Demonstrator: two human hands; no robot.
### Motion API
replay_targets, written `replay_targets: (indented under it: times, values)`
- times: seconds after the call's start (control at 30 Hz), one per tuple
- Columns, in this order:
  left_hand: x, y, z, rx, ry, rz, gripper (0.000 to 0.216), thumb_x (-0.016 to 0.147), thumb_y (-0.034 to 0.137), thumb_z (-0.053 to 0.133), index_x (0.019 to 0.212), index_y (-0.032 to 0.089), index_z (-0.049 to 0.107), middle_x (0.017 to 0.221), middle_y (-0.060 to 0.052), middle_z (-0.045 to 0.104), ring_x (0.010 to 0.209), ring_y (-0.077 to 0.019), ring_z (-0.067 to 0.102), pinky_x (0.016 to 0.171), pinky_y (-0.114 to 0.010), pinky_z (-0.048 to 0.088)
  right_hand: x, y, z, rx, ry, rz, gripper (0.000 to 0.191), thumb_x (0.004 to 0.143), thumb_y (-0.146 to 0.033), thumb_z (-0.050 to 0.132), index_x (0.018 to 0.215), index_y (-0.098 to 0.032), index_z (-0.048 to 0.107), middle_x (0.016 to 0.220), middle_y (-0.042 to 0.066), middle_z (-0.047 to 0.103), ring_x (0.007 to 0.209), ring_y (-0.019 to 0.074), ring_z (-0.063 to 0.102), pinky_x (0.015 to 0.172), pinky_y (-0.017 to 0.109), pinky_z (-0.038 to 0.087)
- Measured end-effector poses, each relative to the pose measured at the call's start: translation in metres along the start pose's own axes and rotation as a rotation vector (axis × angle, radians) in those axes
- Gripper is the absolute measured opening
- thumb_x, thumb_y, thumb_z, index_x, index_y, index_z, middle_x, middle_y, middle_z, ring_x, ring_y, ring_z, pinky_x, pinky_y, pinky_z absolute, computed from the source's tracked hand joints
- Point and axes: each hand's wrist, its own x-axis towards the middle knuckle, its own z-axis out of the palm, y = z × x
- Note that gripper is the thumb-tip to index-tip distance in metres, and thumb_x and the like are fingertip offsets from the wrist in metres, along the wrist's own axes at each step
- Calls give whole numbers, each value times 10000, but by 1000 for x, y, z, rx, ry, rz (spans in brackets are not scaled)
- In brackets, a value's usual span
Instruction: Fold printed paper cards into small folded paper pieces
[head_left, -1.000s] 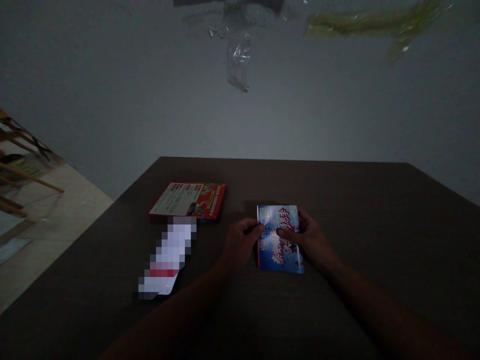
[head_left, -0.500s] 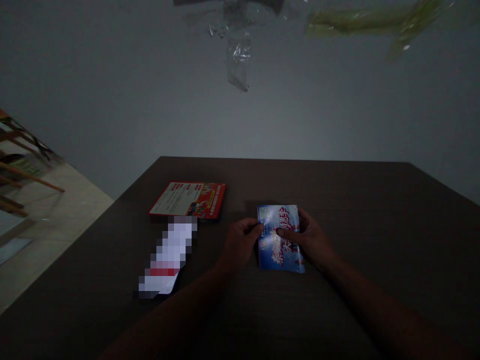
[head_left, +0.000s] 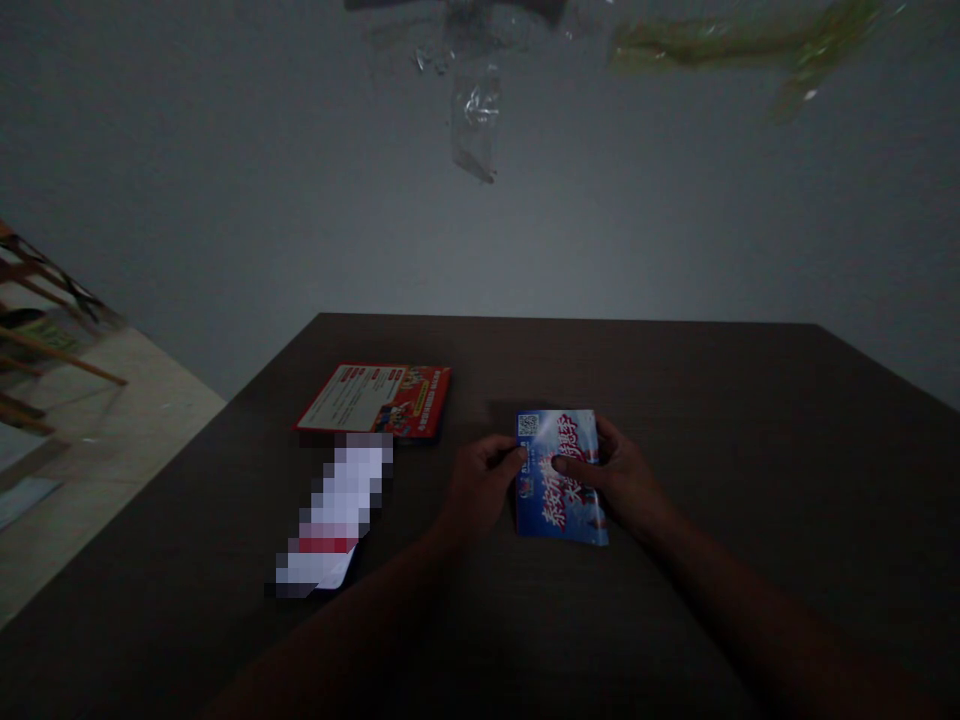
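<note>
A blue printed leaflet (head_left: 559,510) with a QR code at its top left corner and large white and red characters is held between both hands above the dark table (head_left: 675,370). My left hand (head_left: 484,485) pinches its left edge between thumb and fingers. My right hand (head_left: 626,480) grips the right side, its thumb lying across the front and its fingers mostly hidden behind. To the left lies a red and white stack of printed leaflets (head_left: 367,400). Nearer to me is a lit phone (head_left: 341,515), its screen blurred into blocks.
A grey wall (head_left: 480,250) rises behind the table's far edge, with clear tape (head_left: 475,125) and yellowish tape (head_left: 705,45) stuck on it. Wooden furniture legs (head_left: 60,345) stand on the pale tiled floor (head_left: 142,420) at the left.
The leaflet's glare has lessened, so its print and QR code look sharper. Both hands keep almost the same place and grip.
</note>
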Motion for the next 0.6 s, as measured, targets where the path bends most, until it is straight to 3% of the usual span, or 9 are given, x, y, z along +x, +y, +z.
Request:
replay_targets:
  times: [0.6]
  values:
    - [1, 2, 1, 3, -6, -2, 218, 762, 328, 620, 842, 136, 685, 751, -30, 682, 661, -148, 594, 608, -240, 457, -1, -2, 0, -28, -4, 5, 452, 603, -247, 805, 970, -195, 546, 827, 17, 662, 674, 158, 616, 626, 316, 534]
